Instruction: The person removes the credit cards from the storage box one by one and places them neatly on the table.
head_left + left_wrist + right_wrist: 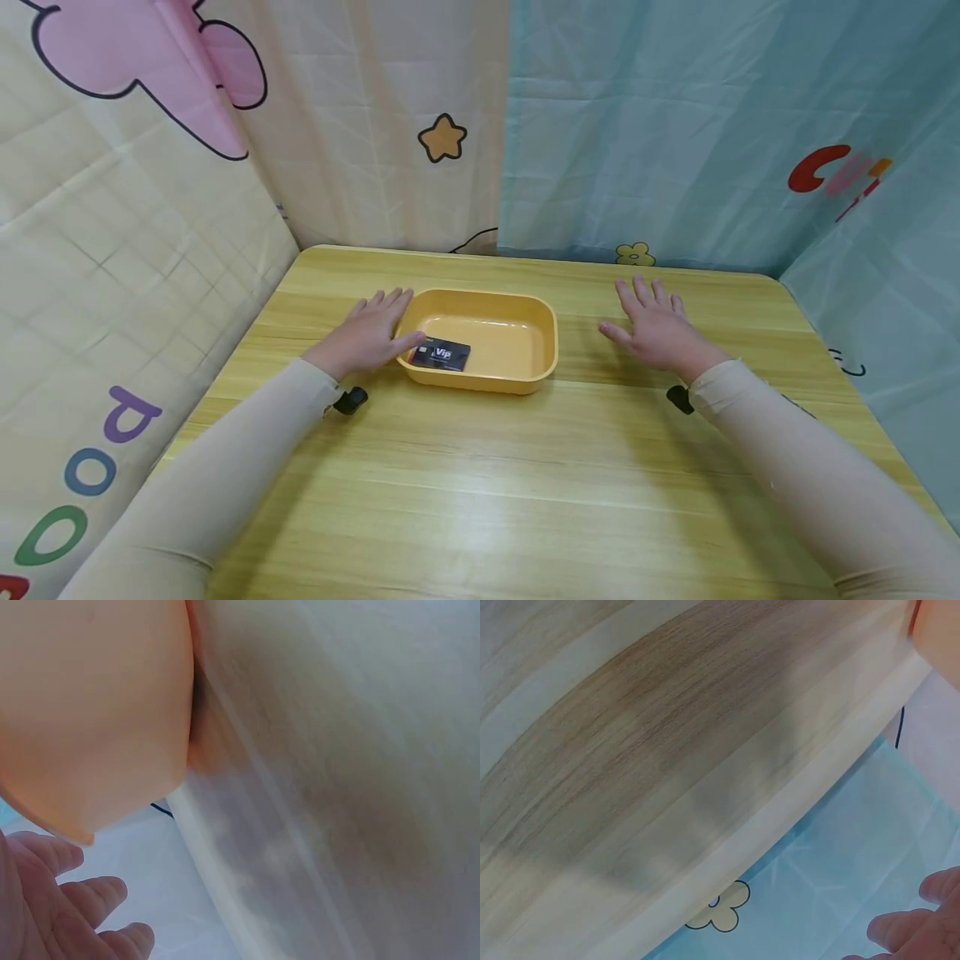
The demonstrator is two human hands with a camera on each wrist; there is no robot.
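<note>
Patterned curtains (600,117) behind wooden tabletop (465,483). Toward far edge, left of centre, sits tray (502,350); card (454,357) lies in its near-left corner. Step in hand, we judge: hands poised about tray. Our left hand (367,335) at its left rim, fingers straight, thumb apart, overlapping card's end; contact unclear. Our right hand (660,333), fingers spread, well apart, toward far right corner. Next move, we think, calls for light pinch. Card looks black, flat, white "Vip" lettering.
</note>
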